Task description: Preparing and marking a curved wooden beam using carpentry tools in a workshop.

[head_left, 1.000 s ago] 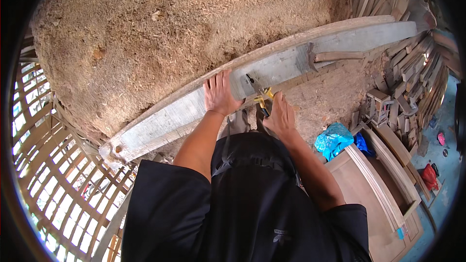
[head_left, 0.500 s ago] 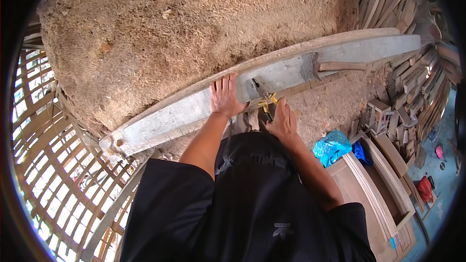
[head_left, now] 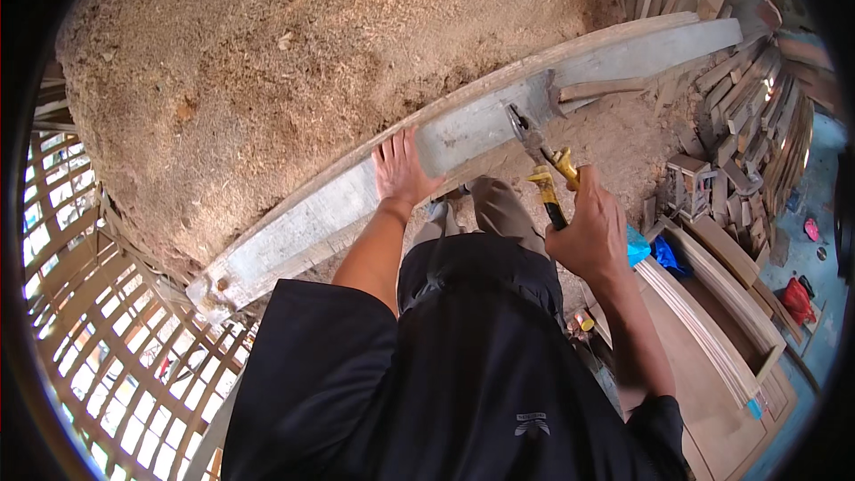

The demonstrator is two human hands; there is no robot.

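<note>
Filling the upper half of the view, a broad mound of sawdust [head_left: 294, 62] slopes down to a long grey plank [head_left: 481, 129]; the plank runs diagonally from lower left to upper right, its far end near a stack of timber offcuts [head_left: 757, 116], its near end drilled with a small hole and resting by a woven lattice of wooden slats [head_left: 98, 338]; a short wooden strip [head_left: 598, 89] lies on the plank toward the right. Lower centre, the person's dark shirt and dark trousers fill the frame, both forearms coming up from it. At right, pale boards and curved laminated strips [head_left: 704, 312] lie on a blue floor [head_left: 815, 303]; a blue plastic bag [head_left: 655, 251] sits just behind the right wrist; a red object lies farther right, too small to identify.

Left hand [head_left: 403, 171] rests flat, palm down, on the near edge of the plank; fingers spread wide and extended, holding nothing. Right hand [head_left: 590, 233] is raised just off the plank, fingers curled tight around the yellow-and-black handles of a pair of pliers [head_left: 543, 160]; the dark metal nose of the pliers points up and left, its tip touching or just above the plank's face, close to the end of the wooden strip; which of the two cannot be told. The two hands sit apart, the pliers between them.
</note>
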